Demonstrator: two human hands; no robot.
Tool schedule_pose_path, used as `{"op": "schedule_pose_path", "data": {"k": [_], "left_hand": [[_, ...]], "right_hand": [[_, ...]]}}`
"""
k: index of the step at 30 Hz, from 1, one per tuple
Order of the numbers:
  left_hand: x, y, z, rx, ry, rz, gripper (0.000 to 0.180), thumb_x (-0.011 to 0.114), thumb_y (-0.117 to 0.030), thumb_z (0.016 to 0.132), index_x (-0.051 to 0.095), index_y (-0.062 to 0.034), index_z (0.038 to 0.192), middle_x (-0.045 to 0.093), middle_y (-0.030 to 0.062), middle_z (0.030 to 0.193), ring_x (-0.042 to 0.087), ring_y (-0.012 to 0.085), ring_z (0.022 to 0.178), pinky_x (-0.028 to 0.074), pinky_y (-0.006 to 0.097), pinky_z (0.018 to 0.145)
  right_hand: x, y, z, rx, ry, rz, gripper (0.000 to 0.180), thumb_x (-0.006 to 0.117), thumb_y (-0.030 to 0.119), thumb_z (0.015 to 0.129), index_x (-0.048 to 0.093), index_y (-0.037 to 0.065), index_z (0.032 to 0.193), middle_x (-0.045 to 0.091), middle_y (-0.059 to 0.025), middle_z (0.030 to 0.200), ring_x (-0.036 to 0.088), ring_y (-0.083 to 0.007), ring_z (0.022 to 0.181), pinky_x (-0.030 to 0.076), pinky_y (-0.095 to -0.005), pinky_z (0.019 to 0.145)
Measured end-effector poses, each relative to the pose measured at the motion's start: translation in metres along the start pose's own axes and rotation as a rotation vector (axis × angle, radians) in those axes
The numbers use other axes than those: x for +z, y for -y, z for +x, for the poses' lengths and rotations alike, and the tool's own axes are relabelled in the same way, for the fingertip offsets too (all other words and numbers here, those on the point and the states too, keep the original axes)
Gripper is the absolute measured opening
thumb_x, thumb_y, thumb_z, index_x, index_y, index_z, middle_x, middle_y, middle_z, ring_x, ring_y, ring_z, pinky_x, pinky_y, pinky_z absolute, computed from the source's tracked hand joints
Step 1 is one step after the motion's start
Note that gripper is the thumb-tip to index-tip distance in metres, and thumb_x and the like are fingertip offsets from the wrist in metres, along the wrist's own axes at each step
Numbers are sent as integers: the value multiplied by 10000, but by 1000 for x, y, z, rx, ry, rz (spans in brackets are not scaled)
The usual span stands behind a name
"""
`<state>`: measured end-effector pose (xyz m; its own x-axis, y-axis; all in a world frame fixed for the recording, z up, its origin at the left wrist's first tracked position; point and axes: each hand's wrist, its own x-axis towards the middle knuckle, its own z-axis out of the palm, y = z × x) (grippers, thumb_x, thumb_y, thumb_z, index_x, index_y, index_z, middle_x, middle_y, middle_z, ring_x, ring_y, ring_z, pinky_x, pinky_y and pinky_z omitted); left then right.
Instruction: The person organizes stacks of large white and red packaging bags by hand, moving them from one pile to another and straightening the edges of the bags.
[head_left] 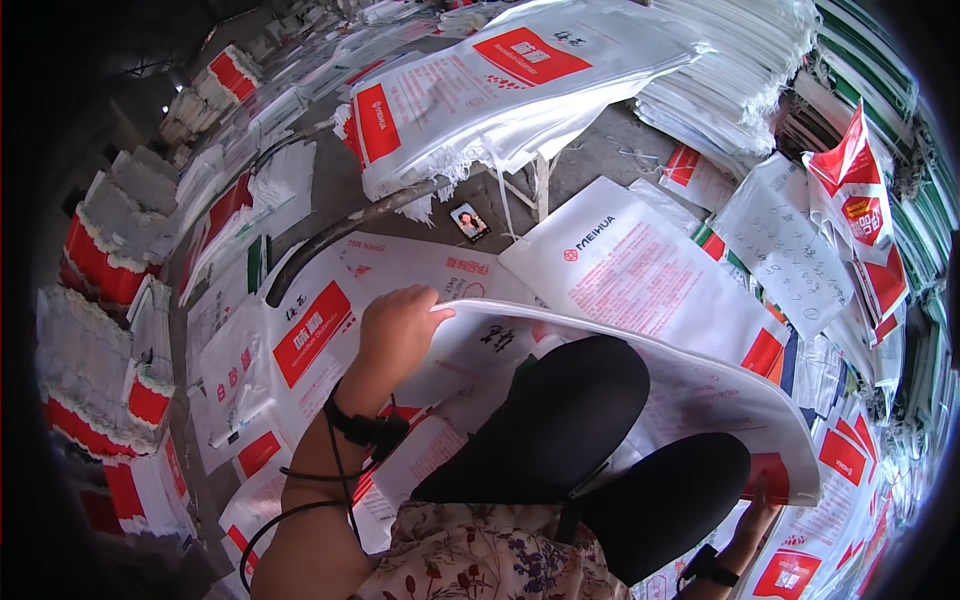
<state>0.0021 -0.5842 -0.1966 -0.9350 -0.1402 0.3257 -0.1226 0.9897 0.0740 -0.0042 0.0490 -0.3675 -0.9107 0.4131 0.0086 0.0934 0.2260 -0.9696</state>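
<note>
My left hand grips the far left edge of a large white woven sack that arches over my black-clad knees. My right hand is low at the right, mostly hidden under the same sack's near right corner, and appears to hold that edge. The sack bears red panels and dark writing. Beneath it lie more flat white sacks with red labels. A black strap with a cable wraps my left wrist.
A thick stack of white sacks rests on a frame ahead. Another white printed sack lies flat to the right. Bundled sack piles line the left. A small phone lies on the floor. Red and white bags crowd the right.
</note>
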Motion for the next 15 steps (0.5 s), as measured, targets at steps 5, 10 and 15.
{"op": "schedule_pose_path", "data": {"k": [5, 10, 15], "left_hand": [[-8, 8, -3, 65, -17, -56, 267, 779, -223, 789, 595, -40, 852, 624, 130, 757, 621, 361, 735, 491, 454, 674], [19, 25, -7, -4, 110, -105, 258, 745, -176, 805, 563, -22, 902, 623, 165, 867, 612, 365, 871, 469, 467, 758], [18, 20, 7, 33, 82, -27, 198, 701, -154, 838, 555, -35, 898, 632, 139, 862, 616, 356, 856, 462, 471, 771]], "right_hand": [[-14, -17, -3, 99, -110, 201, 350, 651, 182, 945, 590, 4, 1240, 634, -118, 1182, 605, -226, 1063, 463, -385, 975], [-5, -95, -11, 206, 245, 300, 385, 629, 228, 965, 556, 18, 1279, 629, -89, 1152, 587, -208, 1067, 475, -390, 951], [-8, -151, -15, 491, 268, 380, 400, 605, 272, 992, 552, 11, 1291, 649, -70, 1124, 629, -186, 927, 529, -335, 828]]}}
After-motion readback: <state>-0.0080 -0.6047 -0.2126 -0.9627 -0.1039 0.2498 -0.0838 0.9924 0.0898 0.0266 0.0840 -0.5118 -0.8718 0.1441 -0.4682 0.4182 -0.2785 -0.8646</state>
